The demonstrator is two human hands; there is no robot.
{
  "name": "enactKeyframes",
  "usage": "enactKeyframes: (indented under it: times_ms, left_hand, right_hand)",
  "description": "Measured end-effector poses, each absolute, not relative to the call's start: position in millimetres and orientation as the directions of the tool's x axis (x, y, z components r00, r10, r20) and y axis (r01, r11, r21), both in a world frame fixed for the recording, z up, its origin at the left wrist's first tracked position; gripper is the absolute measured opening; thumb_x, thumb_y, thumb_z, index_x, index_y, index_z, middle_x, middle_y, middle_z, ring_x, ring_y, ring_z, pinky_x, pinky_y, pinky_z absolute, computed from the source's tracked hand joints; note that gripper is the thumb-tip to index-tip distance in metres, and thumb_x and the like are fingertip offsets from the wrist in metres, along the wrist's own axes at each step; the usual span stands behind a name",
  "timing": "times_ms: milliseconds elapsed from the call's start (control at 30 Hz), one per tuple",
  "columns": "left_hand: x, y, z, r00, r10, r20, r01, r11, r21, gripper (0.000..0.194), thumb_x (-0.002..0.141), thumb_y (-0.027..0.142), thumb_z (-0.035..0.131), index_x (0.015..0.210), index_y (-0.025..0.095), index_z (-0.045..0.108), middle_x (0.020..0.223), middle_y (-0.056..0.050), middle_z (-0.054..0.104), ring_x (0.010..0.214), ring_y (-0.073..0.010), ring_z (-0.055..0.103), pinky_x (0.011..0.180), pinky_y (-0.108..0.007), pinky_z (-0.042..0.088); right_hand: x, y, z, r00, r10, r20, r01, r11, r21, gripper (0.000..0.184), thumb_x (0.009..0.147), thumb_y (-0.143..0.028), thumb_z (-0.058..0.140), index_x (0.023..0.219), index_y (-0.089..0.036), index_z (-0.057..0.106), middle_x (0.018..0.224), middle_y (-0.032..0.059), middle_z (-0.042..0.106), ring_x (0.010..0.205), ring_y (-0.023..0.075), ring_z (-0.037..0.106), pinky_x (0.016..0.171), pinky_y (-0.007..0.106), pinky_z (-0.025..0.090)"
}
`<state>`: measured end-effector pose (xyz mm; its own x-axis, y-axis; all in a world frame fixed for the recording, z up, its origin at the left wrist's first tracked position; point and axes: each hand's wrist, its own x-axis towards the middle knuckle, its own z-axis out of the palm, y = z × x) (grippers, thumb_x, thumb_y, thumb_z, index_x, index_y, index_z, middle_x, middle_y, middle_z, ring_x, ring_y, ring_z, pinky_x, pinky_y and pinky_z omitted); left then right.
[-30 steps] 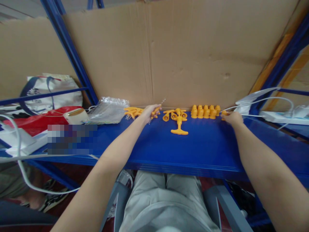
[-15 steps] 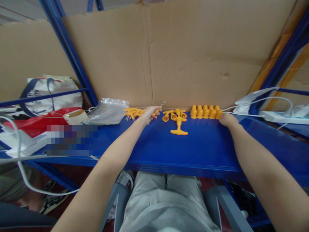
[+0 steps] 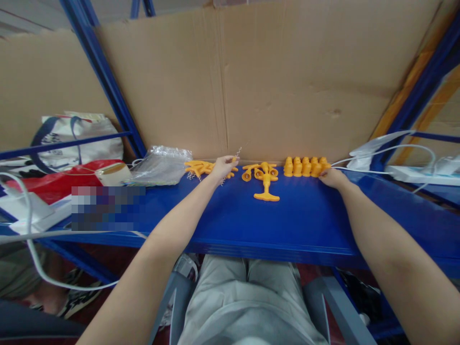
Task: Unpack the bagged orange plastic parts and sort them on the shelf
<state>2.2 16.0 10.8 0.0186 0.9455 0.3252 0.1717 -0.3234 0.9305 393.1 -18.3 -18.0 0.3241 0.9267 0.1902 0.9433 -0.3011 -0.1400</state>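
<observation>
Between the fingers of my left hand (image 3: pixel 224 166) is a yellow-handled corkscrew piece (image 3: pixel 235 158), its metal spiral pointing up. More yellow corkscrew handles (image 3: pixel 199 167) with spirals lie in a pile beside and behind this hand. My right hand (image 3: pixel 333 178) is closed at the right end of a block of yellow bell-shaped corkscrew bodies (image 3: pixel 305 166), its fingers around the front end one. Midway between my hands, several assembled yellow corkscrews (image 3: pixel 266 182) lie on the table. One has its T-shaped handle toward me.
The blue table (image 3: pixel 273 227) backs onto a cardboard wall (image 3: pixel 287 81). Clear plastic bags (image 3: pixel 163 165) and a red bag (image 3: pixel 68 182) lie at left. White cables and a power strip (image 3: pixel 424 175) sit at right. A seated person's leg and shoe (image 3: pixel 77 297) show at lower left.
My left hand has turned the corkscrew piece so its spiral stands steeper. My right hand has moved slightly left, its fingers coming round the front of the end corkscrew body.
</observation>
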Motion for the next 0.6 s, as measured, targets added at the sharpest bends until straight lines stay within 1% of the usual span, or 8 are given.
enactKeyframes:
  times_ms: [67, 133, 200, 267, 367, 433, 500, 600]
  left_hand:
    - [0.8, 21.5, 7.4, 0.03, 0.923, 0.385, 0.253, -0.379, 0.89, 0.019, 0.076, 0.004, 0.067, 0.089, 0.015, 0.075, 0.086, -0.003, 0.075, 0.08, -0.0142, 0.072, 0.075, -0.024, 0.059]
    - [-1.7, 28.2, 3.1, 0.083, 0.89, 0.448, 0.371, -0.445, 0.815, 0.026, 0.077, 0.002, 0.061, 0.092, 0.016, 0.077, 0.098, -0.006, 0.076, 0.093, -0.0193, 0.073, 0.086, -0.033, 0.06]
    - [-5.6, 35.7, -2.2, 0.198, 0.835, 0.513, 0.498, -0.536, 0.681, 0.033, 0.075, -0.001, 0.057, 0.093, 0.017, 0.078, 0.114, -0.009, 0.075, 0.111, -0.0236, 0.07, 0.1, -0.041, 0.055]
    - [-11.0, 42.7, -8.2, 0.356, 0.778, 0.517, 0.611, -0.613, 0.502, 0.04, 0.072, -0.003, 0.054, 0.095, 0.018, 0.079, 0.13, -0.01, 0.069, 0.13, -0.0264, 0.059, 0.113, -0.046, 0.045]
    - [-20.2, 50.1, -16.6, 0.546, 0.749, 0.375, 0.715, -0.65, 0.257, 0.047, 0.073, 0.0, 0.052, 0.105, 0.021, 0.079, 0.149, -0.008, 0.056, 0.148, -0.0288, 0.038, 0.121, -0.052, 0.033]
    - [-25.2, 52.8, -19.9, 0.605, 0.759, 0.24, 0.75, -0.645, 0.146, 0.051, 0.073, 0.003, 0.052, 0.114, 0.022, 0.076, 0.155, -0.007, 0.048, 0.151, -0.0301, 0.03, 0.121, -0.055, 0.029]
    - [-28.1, 54.4, -20.7, 0.614, 0.776, 0.148, 0.773, -0.628, 0.089, 0.053, 0.074, 0.006, 0.051, 0.12, 0.021, 0.074, 0.157, -0.007, 0.045, 0.152, -0.0296, 0.029, 0.122, -0.052, 0.028]
    - [-28.4, 56.0, -18.5, 0.607, 0.785, 0.123, 0.783, -0.617, 0.075, 0.052, 0.078, 0.008, 0.047, 0.121, 0.019, 0.073, 0.151, -0.005, 0.054, 0.148, -0.0234, 0.038, 0.124, -0.041, 0.028]
  right_hand:
    - [394.1, -17.1, -19.2, 0.314, 0.931, 0.185, 0.947, -0.295, -0.125, 0.024, 0.087, -0.02, 0.054, 0.097, -0.016, 0.076, 0.109, 0.0151, 0.074, 0.111, 0.0293, 0.068, 0.093, 0.036, 0.052]
    - [394.9, -16.5, -19.9, 0.309, 0.934, 0.18, 0.949, -0.291, -0.121, 0.027, 0.088, -0.02, 0.052, 0.1, -0.015, 0.076, 0.113, 0.0162, 0.074, 0.114, 0.0296, 0.067, 0.095, 0.036, 0.052]
    - [396.0, -15.7, -20.3, 0.307, 0.934, 0.18, 0.95, -0.289, -0.121, 0.029, 0.088, -0.02, 0.052, 0.102, -0.015, 0.076, 0.115, 0.0168, 0.073, 0.114, 0.0294, 0.068, 0.095, 0.036, 0.052]
    - [397.8, -14.4, -21.0, 0.305, 0.933, 0.193, 0.951, -0.285, -0.123, 0.029, 0.087, -0.02, 0.053, 0.103, -0.015, 0.077, 0.112, 0.0165, 0.074, 0.111, 0.0291, 0.069, 0.094, 0.037, 0.053]
    - [401.4, -11.9, -22.7, 0.285, 0.933, 0.22, 0.957, -0.264, -0.123, 0.028, 0.084, -0.02, 0.055, 0.1, -0.017, 0.078, 0.106, 0.0144, 0.076, 0.106, 0.0287, 0.071, 0.091, 0.037, 0.055]
    - [403.0, -10.8, -23.8, 0.276, 0.933, 0.23, 0.959, -0.253, -0.124, 0.028, 0.084, -0.021, 0.056, 0.099, -0.018, 0.078, 0.104, 0.0138, 0.076, 0.105, 0.0288, 0.071, 0.09, 0.037, 0.056]
    - [403.3, -10.7, -24.2, 0.276, 0.933, 0.23, 0.959, -0.252, -0.129, 0.027, 0.083, -0.021, 0.056, 0.098, -0.018, 0.079, 0.104, 0.0141, 0.076, 0.105, 0.0291, 0.071, 0.09, 0.037, 0.056]
    - [401.4, -11.6, -23.3, 0.281, 0.936, 0.213, 0.958, -0.258, -0.129, 0.027, 0.084, -0.02, 0.055, 0.098, -0.017, 0.078, 0.107, 0.0148, 0.076, 0.108, 0.0299, 0.07, 0.091, 0.037, 0.055]
